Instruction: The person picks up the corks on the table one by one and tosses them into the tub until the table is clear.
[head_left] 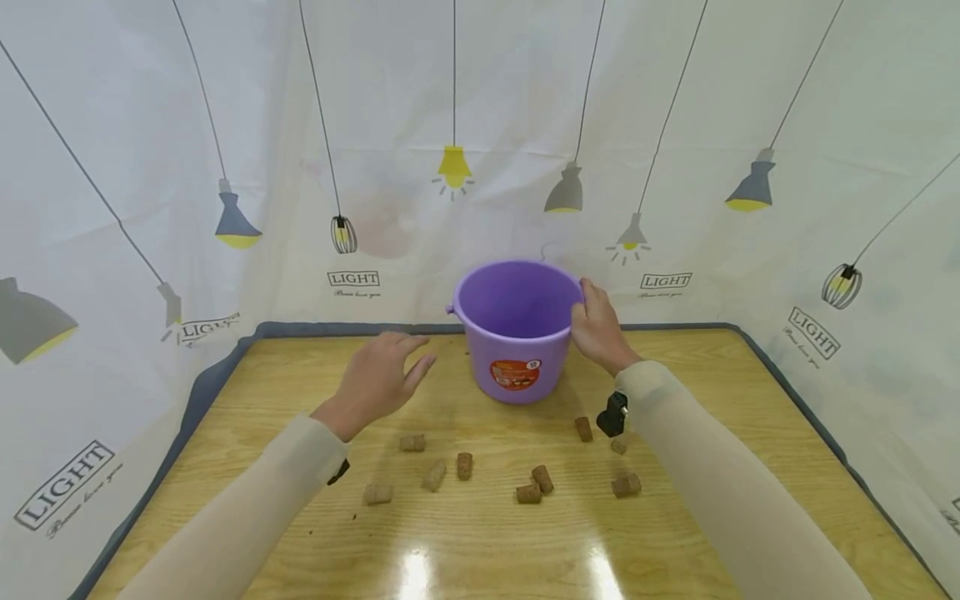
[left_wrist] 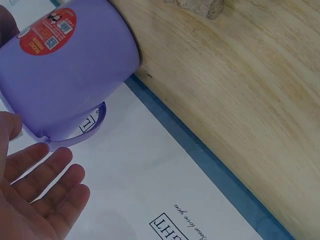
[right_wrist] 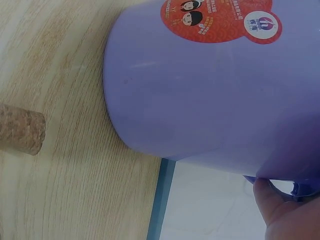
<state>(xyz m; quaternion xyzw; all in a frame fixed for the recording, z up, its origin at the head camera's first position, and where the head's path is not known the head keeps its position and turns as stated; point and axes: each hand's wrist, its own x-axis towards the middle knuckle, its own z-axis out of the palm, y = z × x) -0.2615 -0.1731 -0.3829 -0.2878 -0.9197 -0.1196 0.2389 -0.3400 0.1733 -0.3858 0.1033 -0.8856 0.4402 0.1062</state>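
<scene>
A purple plastic bucket (head_left: 480,362) with a red label stands upright at the back of the wooden table. My right hand (head_left: 597,327) grips its rim on the right side, the thumb (right_wrist: 267,200) near the handle mount in the right wrist view. To the left of the bucket, my left hand (head_left: 382,379) is held apart from it, fingers extended and nothing in them. The bucket's handle (left_wrist: 95,129) hangs behind its far side in the left wrist view. Several corks lie in front, among them a dark cork (head_left: 465,466), a pale cork (head_left: 434,476) and one cork (right_wrist: 21,129) close to the bucket.
Two corks touch near the middle, one being a brown cork (head_left: 528,494). Another cork (head_left: 626,485) lies beneath the right forearm. White cloth (head_left: 495,100) printed with lamps surrounds the table (head_left: 465,550) at the back and sides, with a dark blue edge (head_left: 360,328).
</scene>
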